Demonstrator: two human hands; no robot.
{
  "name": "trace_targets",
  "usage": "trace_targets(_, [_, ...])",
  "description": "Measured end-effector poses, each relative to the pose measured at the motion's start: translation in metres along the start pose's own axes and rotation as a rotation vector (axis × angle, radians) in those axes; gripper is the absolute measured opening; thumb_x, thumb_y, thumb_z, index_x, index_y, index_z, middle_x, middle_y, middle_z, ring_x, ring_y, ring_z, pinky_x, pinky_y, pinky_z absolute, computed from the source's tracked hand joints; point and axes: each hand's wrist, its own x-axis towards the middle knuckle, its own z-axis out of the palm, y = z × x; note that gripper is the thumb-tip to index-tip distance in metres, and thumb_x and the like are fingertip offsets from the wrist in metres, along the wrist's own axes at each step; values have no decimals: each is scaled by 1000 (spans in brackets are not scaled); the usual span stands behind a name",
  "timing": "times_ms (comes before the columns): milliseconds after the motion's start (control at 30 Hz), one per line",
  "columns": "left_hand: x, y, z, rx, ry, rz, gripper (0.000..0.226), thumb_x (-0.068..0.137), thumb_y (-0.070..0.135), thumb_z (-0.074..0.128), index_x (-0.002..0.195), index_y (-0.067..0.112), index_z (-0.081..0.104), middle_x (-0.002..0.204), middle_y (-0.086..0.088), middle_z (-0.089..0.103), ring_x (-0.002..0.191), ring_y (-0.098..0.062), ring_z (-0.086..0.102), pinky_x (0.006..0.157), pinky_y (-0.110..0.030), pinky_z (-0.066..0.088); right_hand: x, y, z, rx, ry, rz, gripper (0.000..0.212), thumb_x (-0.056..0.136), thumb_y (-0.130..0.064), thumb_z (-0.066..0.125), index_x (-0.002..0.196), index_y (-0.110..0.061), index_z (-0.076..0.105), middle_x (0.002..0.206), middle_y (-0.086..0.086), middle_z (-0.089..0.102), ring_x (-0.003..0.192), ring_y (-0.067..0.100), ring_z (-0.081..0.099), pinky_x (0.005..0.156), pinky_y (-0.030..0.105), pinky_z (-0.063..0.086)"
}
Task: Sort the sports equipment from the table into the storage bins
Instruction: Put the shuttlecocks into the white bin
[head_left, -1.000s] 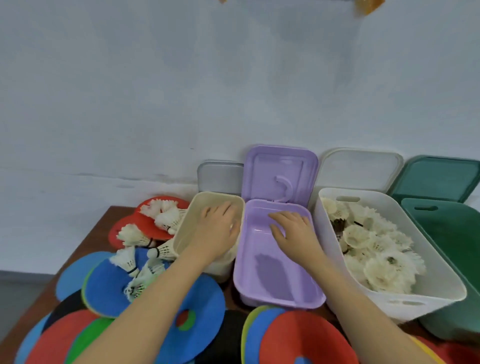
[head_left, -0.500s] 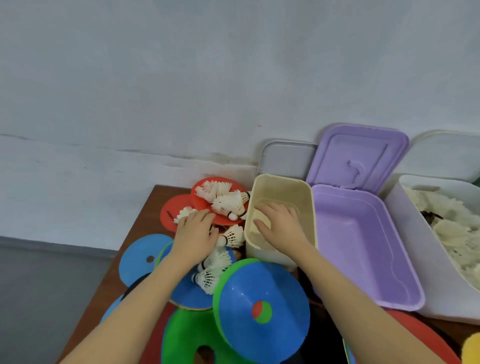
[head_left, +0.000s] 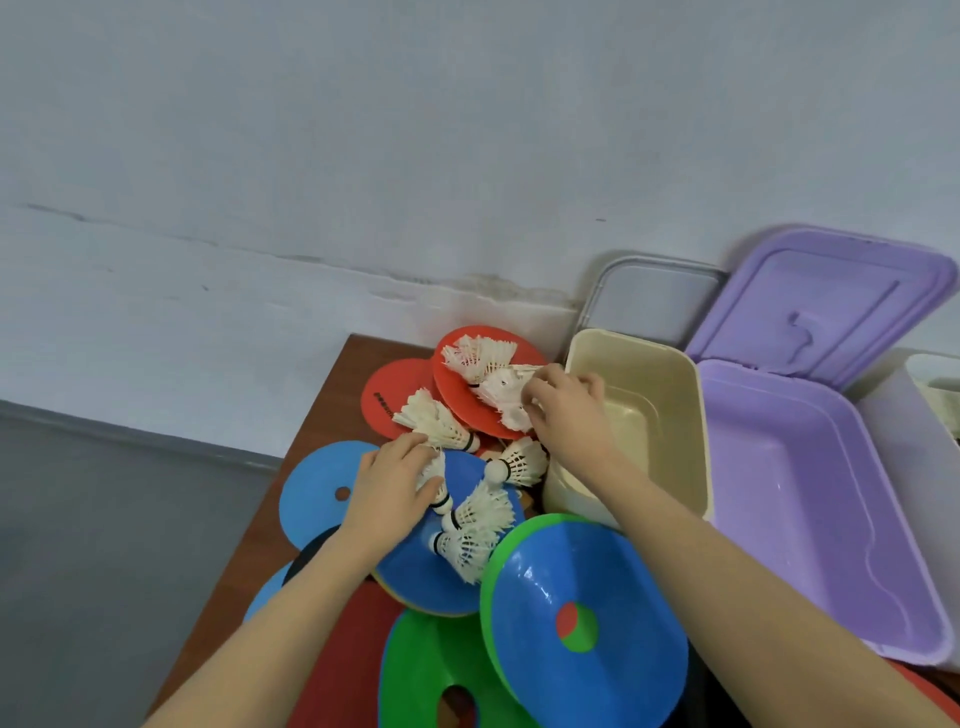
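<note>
Left hand (head_left: 390, 493) gripped a white feather shuttlecock (head_left: 435, 480) on the blue plastic disc (head_left: 415, 566) | right hand (head_left: 563, 413) pinched another (head_left: 501, 395) beside the cream plastic bin (head_left: 636, 415) | risk: brittle feathers could crush under tight fingers.

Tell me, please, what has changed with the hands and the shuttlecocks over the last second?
The right hand left the purple bin, passed over the cream bin and now grasps a shuttlecock on the red disc. The left hand left the cream bin and now grips a shuttlecock on the blue disc. Bins and discs stayed where they were.
</note>
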Motion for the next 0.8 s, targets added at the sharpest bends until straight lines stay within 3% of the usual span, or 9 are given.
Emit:
trace_targets(67, [-1, -1, 2, -49, 44, 0, 25, 87, 18, 62, 111, 14, 65, 128, -1, 54, 115, -22, 50, 93, -32, 27, -2, -1, 1, 1, 7, -16, 12, 86, -11, 56, 92, -16, 65, 103, 0, 60, 94, 23, 58, 87, 32, 19])
trace_targets(233, [-3, 4, 2, -216, 106, -40, 6, 84, 13, 66, 87, 12, 71, 111, -2, 63, 99, -23, 59, 88, -44, 42, -11, -1, -3, 42, -23, 46, 31, 91, -15, 51, 121, -21, 57, 114, -4, 58, 103, 17, 54, 94, 31, 19])
trace_targets(533, [3, 22, -23, -301, 274, 82, 17, 81, 22, 59, 82, 11, 73, 100, -3, 68, 92, -23, 62, 81, -47, 46, -16, -4, 6, -48, 18, 92, 16, 89, -21, 57, 99, -23, 69, 99, -7, 63, 97, 19, 55, 91, 35, 16])
trace_targets(667, [6, 22, -29, -299, 286, 119, 16, 81, 22, 61, 81, 11, 73, 99, -4, 68, 90, -23, 63, 78, -49, 49, -17, -5, 12, -11, 139, 79, 8, 79, -13, 70, 75, -21, 71, 76, -5, 63, 74, 22, 60, 83, 35, 20])
trace_targets(800, [6, 29, -38, -311, 324, 137, 18, 83, 23, 59, 85, 11, 73, 103, -3, 66, 90, -20, 62, 77, -43, 50, -22, -8, -2, 72, 331, -21, 5, 79, -19, 67, 80, -22, 71, 78, -8, 64, 73, 15, 60, 83, 34, 22])
